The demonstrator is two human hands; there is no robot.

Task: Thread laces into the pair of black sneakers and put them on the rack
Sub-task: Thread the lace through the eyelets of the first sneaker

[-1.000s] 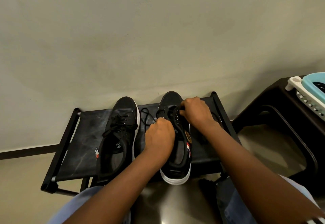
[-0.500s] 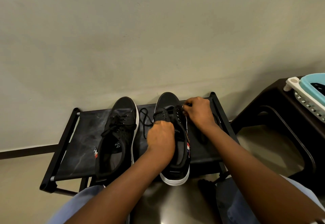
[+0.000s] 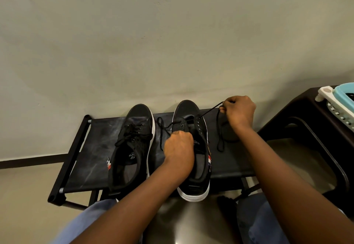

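Black lace [image 3: 208,111] is pinched by the right hand [image 3: 238,112], drawn taut to the right from an eyelet of the right sneaker [image 3: 191,147]. Left hand [image 3: 179,148] grips that sneaker's tongue; both sneakers sit on the rack [image 3: 92,147].

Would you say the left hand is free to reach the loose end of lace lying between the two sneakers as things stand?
Probably not at once. The left hand is curled on the right sneaker, steadying it. The loose lace end lies just beside it on the rack with nothing between, so letting go should leave the way free.
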